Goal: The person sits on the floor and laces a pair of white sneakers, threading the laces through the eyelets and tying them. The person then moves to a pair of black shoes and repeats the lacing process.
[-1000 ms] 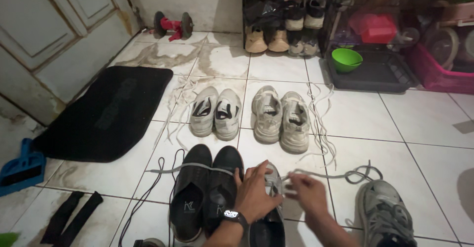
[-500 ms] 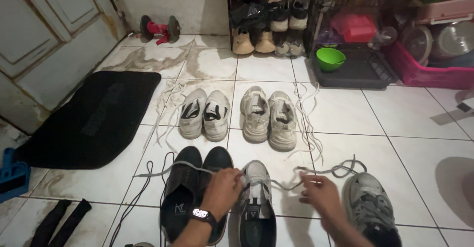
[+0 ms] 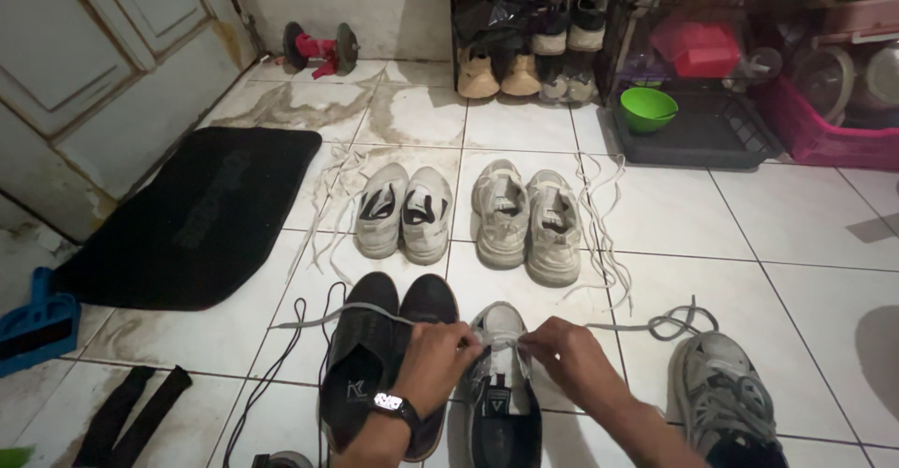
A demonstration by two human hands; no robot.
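Both hands (image 3: 506,351) pinch grey lace (image 3: 361,313) — over grey-black sneaker (image 3: 501,384).

Your only view comes from the camera on your head, tilted steeply down at the tiled floor (image 3: 796,243) in front of you. Your hands sit close at 6 o'clock; the shoe rack (image 3: 534,28) stands farthest at 12, the door (image 3: 84,65) at 10.

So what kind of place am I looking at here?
Probably a home entryway or utility corner: a shoe rack stands against the wall, a black doormat lies by a panelled door, and pairs of shoes sit on the tiled floor.
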